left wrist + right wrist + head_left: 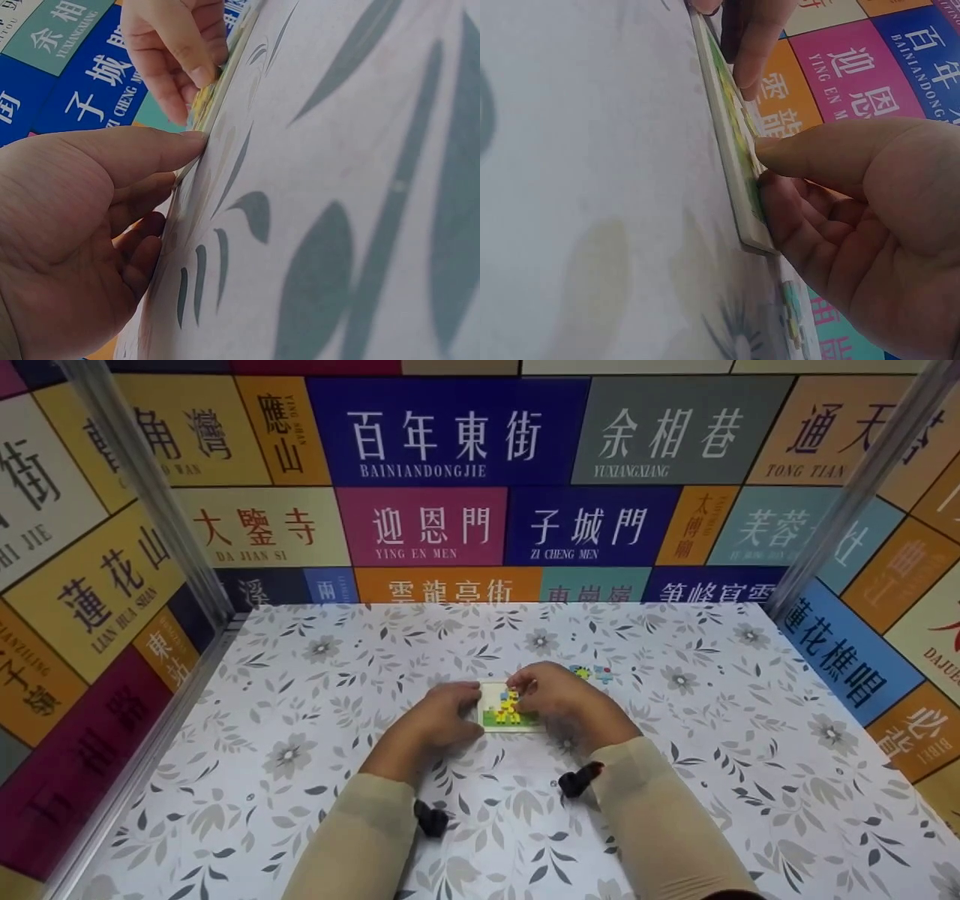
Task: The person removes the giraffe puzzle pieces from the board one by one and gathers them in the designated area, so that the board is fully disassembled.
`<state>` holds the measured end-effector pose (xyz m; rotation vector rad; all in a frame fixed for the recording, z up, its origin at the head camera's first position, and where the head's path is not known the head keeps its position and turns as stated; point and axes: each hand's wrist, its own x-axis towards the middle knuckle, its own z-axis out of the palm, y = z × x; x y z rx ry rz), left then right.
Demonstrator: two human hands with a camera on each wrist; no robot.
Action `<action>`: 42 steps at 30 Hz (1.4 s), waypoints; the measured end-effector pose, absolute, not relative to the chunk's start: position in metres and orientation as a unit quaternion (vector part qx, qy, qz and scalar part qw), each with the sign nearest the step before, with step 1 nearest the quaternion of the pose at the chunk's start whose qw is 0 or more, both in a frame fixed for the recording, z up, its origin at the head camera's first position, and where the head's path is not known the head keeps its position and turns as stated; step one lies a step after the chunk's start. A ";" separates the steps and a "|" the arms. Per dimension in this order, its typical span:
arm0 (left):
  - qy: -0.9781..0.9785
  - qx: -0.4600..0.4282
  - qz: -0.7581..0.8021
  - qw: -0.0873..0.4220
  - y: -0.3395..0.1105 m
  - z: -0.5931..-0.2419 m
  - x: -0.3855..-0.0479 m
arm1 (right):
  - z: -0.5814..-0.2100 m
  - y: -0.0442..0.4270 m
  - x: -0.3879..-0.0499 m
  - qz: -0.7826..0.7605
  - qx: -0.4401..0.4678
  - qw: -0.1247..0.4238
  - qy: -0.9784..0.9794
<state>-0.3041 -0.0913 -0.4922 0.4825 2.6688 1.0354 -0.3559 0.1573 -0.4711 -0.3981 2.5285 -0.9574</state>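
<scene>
A small puzzle board (512, 728) with a pale frame lies flat on the table, showing a yellow figure over green. My left hand (442, 718) holds its left edge, thumb at the near corner; the left wrist view shows that thumb against the rim (219, 105). Over the board's right part, my right hand (559, 697) pinches a piece with thumb and index finger, seen at the board's surface in the right wrist view, where the frame (731, 169) stands out. The piece is mostly hidden by the fingers.
Loose puzzle pieces (603, 674) lie beyond my right hand; they also show in the right wrist view (792, 311). A floral cloth (300, 810) covers the table. Panels with printed characters (450, 450) stand at the back and sides, with clear posts at the corners.
</scene>
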 end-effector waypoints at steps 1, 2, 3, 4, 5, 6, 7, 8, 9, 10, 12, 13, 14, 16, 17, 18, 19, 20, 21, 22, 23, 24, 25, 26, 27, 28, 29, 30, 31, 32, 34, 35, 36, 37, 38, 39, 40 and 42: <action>0.913 0.166 0.353 0.120 -0.091 -0.492 -0.304 | -0.470 0.159 -0.356 -0.342 -0.152 0.202 0.905; 0.913 0.166 0.352 0.120 -0.091 -0.492 -0.304 | -0.469 0.161 -0.356 -0.341 -0.159 0.200 0.905; 0.914 0.166 0.351 0.120 -0.091 -0.492 -0.304 | -0.467 0.163 -0.355 -0.340 -0.165 0.198 0.904; 0.913 0.168 0.352 0.118 -0.091 -0.492 -0.304 | -0.466 0.165 -0.356 -0.338 -0.173 0.194 0.905; 0.913 0.170 0.351 0.118 -0.092 -0.492 -0.305 | -0.465 0.168 -0.356 -0.335 -0.182 0.189 0.905; 0.913 0.171 0.350 0.118 -0.092 -0.492 -0.305 | -0.463 0.170 -0.356 -0.335 -0.187 0.186 0.905; 0.913 0.173 0.350 0.118 -0.092 -0.492 -0.305 | -0.462 0.173 -0.357 -0.334 -0.187 0.183 0.905; 0.913 0.175 0.351 0.116 -0.091 -0.493 -0.305 | -0.460 0.176 -0.357 -0.335 -0.181 0.181 0.907; 0.913 0.178 0.350 0.115 -0.091 -0.493 -0.305 | -0.459 0.179 -0.358 -0.336 -0.178 0.179 0.908; 0.913 0.179 0.348 0.115 -0.091 -0.493 -0.305 | -0.459 0.182 -0.358 -0.338 -0.174 0.178 0.908; 0.913 0.181 0.347 0.116 -0.091 -0.493 -0.305 | -0.457 0.187 -0.359 -0.345 -0.157 0.181 0.908; 0.913 0.180 0.348 0.115 -0.091 -0.493 -0.305 | -0.456 0.190 -0.360 -0.347 -0.151 0.182 0.908; 0.913 0.179 0.347 0.116 -0.091 -0.493 -0.305 | -0.455 0.193 -0.361 -0.350 -0.147 0.183 0.907; 0.915 0.174 0.346 0.118 -0.091 -0.493 -0.305 | -0.454 0.199 -0.362 -0.357 -0.143 0.184 0.905; 0.914 0.172 0.348 0.118 -0.091 -0.493 -0.305 | -0.454 0.203 -0.362 -0.358 -0.141 0.183 0.905; 0.914 0.169 0.349 0.118 -0.091 -0.493 -0.305 | -0.454 0.207 -0.362 -0.360 -0.141 0.180 0.905; 0.914 0.168 0.349 0.118 -0.091 -0.493 -0.304 | -0.453 0.211 -0.362 -0.360 -0.143 0.176 0.905; 0.915 0.167 0.349 0.119 -0.091 -0.492 -0.304 | -0.453 0.215 -0.362 -0.361 -0.143 0.173 0.905; 0.915 0.165 0.349 0.120 -0.091 -0.492 -0.304 | -0.453 0.220 -0.362 -0.362 -0.143 0.170 0.905; 0.914 0.163 0.350 0.122 -0.091 -0.492 -0.304 | -0.453 0.225 -0.362 -0.360 -0.142 0.166 0.907; 0.914 0.161 0.351 0.124 -0.091 -0.492 -0.304 | -0.453 0.230 -0.363 -0.359 -0.141 0.164 0.908; 0.914 0.159 0.353 0.126 -0.091 -0.492 -0.304 | -0.454 0.235 -0.363 -0.359 -0.136 0.162 0.909; 0.913 0.157 0.354 0.128 -0.091 -0.492 -0.303 | -0.454 0.240 -0.363 -0.359 -0.132 0.162 0.910; 0.913 0.156 0.354 0.130 -0.091 -0.492 -0.304 | -0.455 0.245 -0.364 -0.359 -0.126 0.163 0.910; 0.912 0.153 0.356 0.133 -0.091 -0.492 -0.303 | -0.455 0.250 -0.365 -0.357 -0.119 0.164 0.912; 0.911 0.152 0.359 0.134 -0.091 -0.492 -0.303 | -0.456 0.255 -0.365 -0.356 -0.115 0.164 0.913; 0.911 0.151 0.359 0.135 -0.091 -0.492 -0.303 | -0.457 0.260 -0.365 -0.354 -0.111 0.164 0.914; 0.911 0.150 0.359 0.135 -0.091 -0.492 -0.303 | -0.458 0.265 -0.365 -0.351 -0.107 0.164 0.916; 0.912 0.151 0.357 0.134 -0.091 -0.491 -0.303 | -0.459 0.269 -0.366 -0.348 -0.107 0.161 0.917; 0.912 0.147 0.357 0.136 -0.091 -0.491 -0.304 | -0.460 0.273 -0.366 -0.344 -0.107 0.158 0.919; 0.912 0.147 0.359 0.135 -0.091 -0.492 -0.304 | -0.462 0.280 -0.366 -0.341 -0.110 0.151 0.921; 0.913 0.151 0.357 0.132 -0.091 -0.492 -0.304 | -0.464 0.282 -0.367 -0.342 -0.109 0.150 0.921; 0.912 0.155 0.357 0.128 -0.091 -0.492 -0.304 | -0.465 0.284 -0.367 -0.342 -0.107 0.150 0.921; 0.912 0.158 0.356 0.126 -0.091 -0.493 -0.305 | -0.467 0.285 -0.367 -0.345 -0.105 0.150 0.920; 0.912 0.159 0.358 0.124 -0.091 -0.493 -0.305 | -0.469 0.286 -0.367 -0.350 -0.101 0.153 0.919; 0.911 0.164 0.358 0.120 -0.092 -0.494 -0.304 | -0.471 0.286 -0.368 -0.354 -0.101 0.156 0.916; 0.911 0.168 0.357 0.117 -0.092 -0.494 -0.305 | -0.472 0.286 -0.368 -0.359 -0.101 0.159 0.914; 0.912 0.169 0.354 0.117 -0.091 -0.494 -0.305 | -0.476 0.286 -0.368 -0.363 -0.102 0.161 0.912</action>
